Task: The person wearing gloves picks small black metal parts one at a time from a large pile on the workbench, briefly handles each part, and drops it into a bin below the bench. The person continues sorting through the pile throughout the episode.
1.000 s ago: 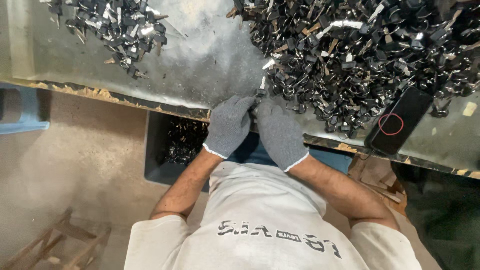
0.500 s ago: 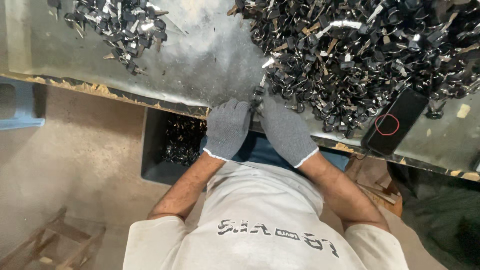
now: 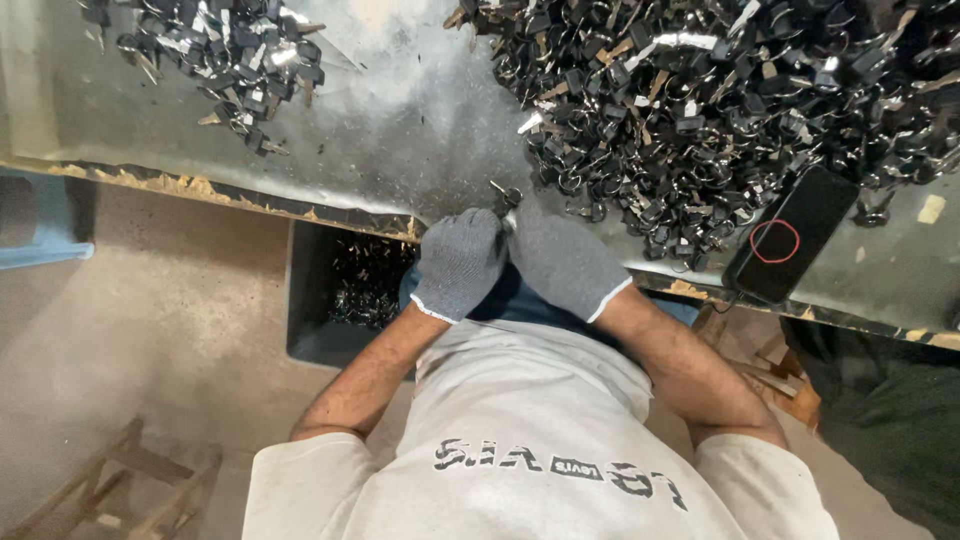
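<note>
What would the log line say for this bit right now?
left hand: gloved, at small metal part | right hand: gloved, beside it | big pile: right | bin: below table edge

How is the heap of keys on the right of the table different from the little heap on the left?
The right heap of keys is far larger than the left heap of keys and spreads across much of the metal table. The right heap reaches the table's near edge, beside the gloved hands and a black phone; the left heap lies farther back, with nothing near it. Both hold dark-headed keys with silvery blades.
</note>
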